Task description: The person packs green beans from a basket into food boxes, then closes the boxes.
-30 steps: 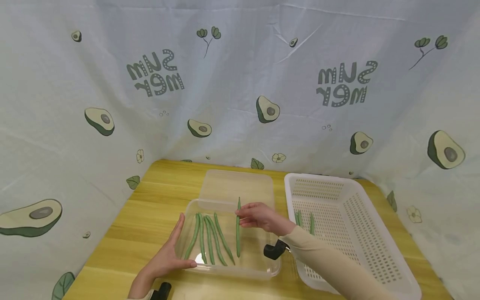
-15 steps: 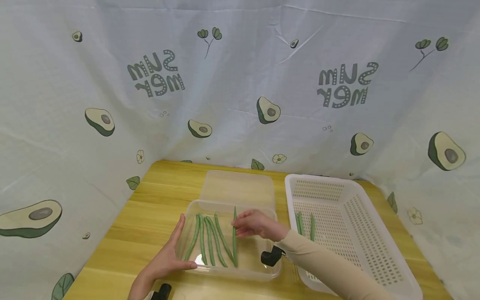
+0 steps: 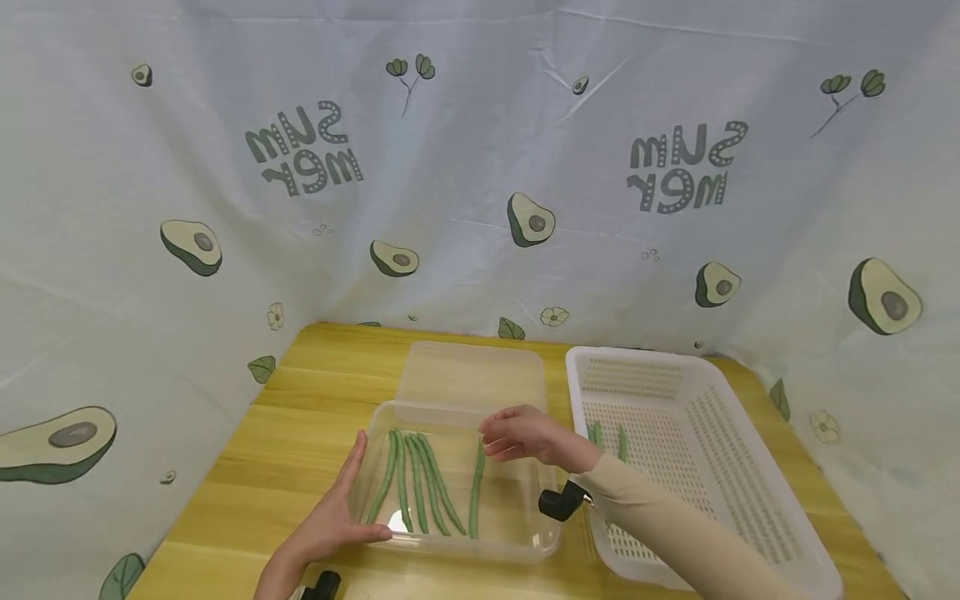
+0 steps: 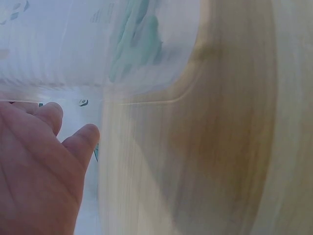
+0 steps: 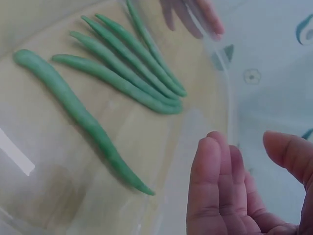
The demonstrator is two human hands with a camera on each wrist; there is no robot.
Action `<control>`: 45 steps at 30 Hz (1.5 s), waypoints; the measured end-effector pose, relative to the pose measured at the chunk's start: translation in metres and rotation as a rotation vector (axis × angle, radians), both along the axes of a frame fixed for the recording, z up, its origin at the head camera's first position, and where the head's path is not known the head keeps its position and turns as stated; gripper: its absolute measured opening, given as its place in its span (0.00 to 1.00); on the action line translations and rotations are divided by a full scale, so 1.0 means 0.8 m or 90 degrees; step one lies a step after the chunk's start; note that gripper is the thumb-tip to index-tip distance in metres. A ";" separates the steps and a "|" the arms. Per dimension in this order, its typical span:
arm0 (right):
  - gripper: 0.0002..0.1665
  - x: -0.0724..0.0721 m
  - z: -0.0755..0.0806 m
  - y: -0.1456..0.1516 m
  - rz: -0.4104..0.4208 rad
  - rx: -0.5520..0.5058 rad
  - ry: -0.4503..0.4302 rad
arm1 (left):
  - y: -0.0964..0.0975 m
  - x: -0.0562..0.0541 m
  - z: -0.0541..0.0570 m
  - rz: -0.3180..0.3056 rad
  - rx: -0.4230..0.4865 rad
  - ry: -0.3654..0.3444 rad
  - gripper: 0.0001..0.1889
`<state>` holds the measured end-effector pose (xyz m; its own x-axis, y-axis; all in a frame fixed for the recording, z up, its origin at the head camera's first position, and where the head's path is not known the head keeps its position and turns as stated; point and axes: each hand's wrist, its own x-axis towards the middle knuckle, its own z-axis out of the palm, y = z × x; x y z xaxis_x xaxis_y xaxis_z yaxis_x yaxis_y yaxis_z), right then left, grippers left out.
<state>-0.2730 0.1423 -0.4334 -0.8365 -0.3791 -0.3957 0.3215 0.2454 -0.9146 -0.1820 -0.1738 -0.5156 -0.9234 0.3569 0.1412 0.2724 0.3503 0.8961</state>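
A clear plastic container (image 3: 517,521) holds several green beans (image 3: 418,492) laid lengthwise at its left. One single green bean (image 3: 476,498) lies apart to their right, and in the right wrist view this green bean (image 5: 90,125) rests on the container floor. Over the container hovers my right hand (image 3: 528,437), its fingers extended and the thumb apart, holding nothing. My left hand (image 3: 322,527) rests at the container's left side, thumb by the front rim and fingers along the left wall. In the left wrist view, the left hand (image 4: 39,169) shows straight fingers against the container.
A white perforated basket (image 3: 708,467) stands right of the container, with a few green beans (image 3: 623,444) near its left wall, partly hidden by the right sleeve. A translucent lid (image 3: 471,373) lies behind the container. Patterned cloth (image 3: 450,167) surrounds the wooden table (image 3: 330,367).
My right hand lowered a green bean into the container, let it go and rose slightly to the right. The nearest grouped bean now lies closer to the others. The left hand stayed put.
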 end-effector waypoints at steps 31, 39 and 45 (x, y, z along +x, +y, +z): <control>0.21 0.001 -0.003 0.202 -0.250 0.014 0.026 | 0.001 -0.001 0.002 -0.003 0.014 -0.008 0.68; 0.17 0.012 -0.028 0.219 -0.305 0.068 -0.011 | 0.001 0.000 0.000 -0.001 0.007 -0.014 0.68; 0.27 0.014 -0.037 0.231 -0.305 0.126 -0.032 | 0.002 0.000 -0.001 0.005 0.004 -0.013 0.69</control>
<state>-0.2616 0.3268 -0.4632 -0.8763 0.1277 -0.4645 0.4818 0.2268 -0.8464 -0.1819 -0.1723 -0.5166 -0.9287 0.3494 0.1242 0.2511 0.3460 0.9040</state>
